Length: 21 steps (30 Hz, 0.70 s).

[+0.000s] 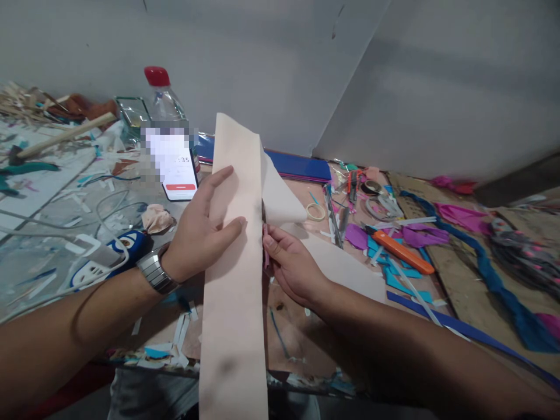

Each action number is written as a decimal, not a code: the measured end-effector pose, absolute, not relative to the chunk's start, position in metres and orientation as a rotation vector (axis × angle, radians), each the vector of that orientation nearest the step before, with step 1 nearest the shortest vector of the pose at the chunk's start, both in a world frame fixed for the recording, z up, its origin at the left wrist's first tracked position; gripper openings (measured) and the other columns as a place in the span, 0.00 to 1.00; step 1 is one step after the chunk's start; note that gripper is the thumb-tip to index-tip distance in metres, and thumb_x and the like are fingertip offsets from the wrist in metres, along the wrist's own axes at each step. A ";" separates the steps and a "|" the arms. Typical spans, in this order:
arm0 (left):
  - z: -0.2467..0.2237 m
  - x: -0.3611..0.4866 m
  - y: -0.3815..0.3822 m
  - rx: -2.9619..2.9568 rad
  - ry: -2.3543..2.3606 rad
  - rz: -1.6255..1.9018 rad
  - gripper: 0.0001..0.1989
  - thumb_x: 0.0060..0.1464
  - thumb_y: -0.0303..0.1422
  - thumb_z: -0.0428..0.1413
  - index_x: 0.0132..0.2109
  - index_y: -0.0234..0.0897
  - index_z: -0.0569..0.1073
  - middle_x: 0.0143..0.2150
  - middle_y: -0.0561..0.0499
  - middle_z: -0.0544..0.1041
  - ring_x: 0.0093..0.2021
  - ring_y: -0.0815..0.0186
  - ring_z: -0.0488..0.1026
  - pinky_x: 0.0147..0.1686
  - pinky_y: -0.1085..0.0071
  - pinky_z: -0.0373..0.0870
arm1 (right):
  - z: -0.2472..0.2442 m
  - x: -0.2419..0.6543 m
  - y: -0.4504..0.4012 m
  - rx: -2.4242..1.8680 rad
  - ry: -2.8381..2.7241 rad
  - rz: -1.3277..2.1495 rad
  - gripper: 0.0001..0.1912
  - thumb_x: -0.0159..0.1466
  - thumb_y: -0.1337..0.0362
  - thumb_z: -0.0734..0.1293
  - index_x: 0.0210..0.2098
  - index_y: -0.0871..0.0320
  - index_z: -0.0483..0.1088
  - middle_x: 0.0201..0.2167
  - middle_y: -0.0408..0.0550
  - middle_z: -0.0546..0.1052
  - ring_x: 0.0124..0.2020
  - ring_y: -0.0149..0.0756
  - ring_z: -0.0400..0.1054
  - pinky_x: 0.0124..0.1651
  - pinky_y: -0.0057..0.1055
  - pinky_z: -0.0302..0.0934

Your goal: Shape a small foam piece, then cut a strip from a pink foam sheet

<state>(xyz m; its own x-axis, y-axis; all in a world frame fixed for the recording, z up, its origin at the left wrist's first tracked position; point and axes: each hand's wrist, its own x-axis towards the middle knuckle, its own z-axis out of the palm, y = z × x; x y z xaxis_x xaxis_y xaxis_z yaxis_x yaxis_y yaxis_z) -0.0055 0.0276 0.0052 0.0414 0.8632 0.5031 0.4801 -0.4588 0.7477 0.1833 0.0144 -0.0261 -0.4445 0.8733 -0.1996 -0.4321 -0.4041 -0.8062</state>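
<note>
A long cream-pink strip of paper or thin sheet point(234, 303) runs from the near edge of the table up the middle, folded over at its far end. My left hand point(205, 224) lies flat on the strip's left side, thumb and fingers spread. Against the strip's right edge, my right hand point(293, 262) is closed in a pinch on a slim pink piece point(266, 248); most of it is hidden, so its kind is unclear. Beyond and under my right wrist spreads more of the same pale sheet point(350, 268).
A lit phone point(179, 172) leans on a red-capped bottle point(164, 99). A power strip point(109, 256) with cables lies left. On the right are an orange utility knife point(400, 251), a roll of tape point(315, 212), blue scraps and a blue fabric band point(485, 262). Pliers point(26, 169) lie far left.
</note>
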 end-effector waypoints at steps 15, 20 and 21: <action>0.003 -0.005 0.028 1.912 1.329 1.400 0.39 0.51 0.28 0.61 0.69 0.44 0.59 0.69 0.45 0.62 0.70 0.49 0.59 0.71 0.48 0.53 | -0.022 0.182 0.013 -0.763 -0.879 1.919 0.16 0.59 0.56 0.76 0.44 0.55 0.76 0.31 0.40 0.78 0.29 0.28 0.68 0.35 0.26 0.64; 0.002 -0.004 0.027 1.904 1.322 1.392 0.39 0.51 0.29 0.61 0.69 0.44 0.59 0.69 0.45 0.63 0.69 0.49 0.60 0.71 0.48 0.53 | -0.020 0.182 0.015 -0.737 -0.871 1.914 0.16 0.59 0.57 0.76 0.44 0.53 0.76 0.30 0.40 0.78 0.30 0.29 0.70 0.37 0.27 0.65; 0.002 -0.004 0.026 1.908 1.326 1.388 0.39 0.51 0.29 0.61 0.69 0.44 0.59 0.69 0.45 0.63 0.69 0.49 0.59 0.71 0.48 0.52 | -0.021 0.182 0.015 -0.736 -0.872 1.910 0.16 0.59 0.57 0.76 0.44 0.53 0.76 0.30 0.40 0.78 0.30 0.29 0.69 0.37 0.27 0.66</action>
<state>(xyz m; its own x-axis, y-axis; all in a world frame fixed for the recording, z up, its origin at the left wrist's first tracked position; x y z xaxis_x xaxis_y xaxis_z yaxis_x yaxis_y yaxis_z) -0.0036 0.0263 0.0022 0.0409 0.8747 0.4830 0.4422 -0.4493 0.7762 0.1819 0.0149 -0.0205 -0.4326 0.8897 -0.1462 -0.4726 -0.3618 -0.8036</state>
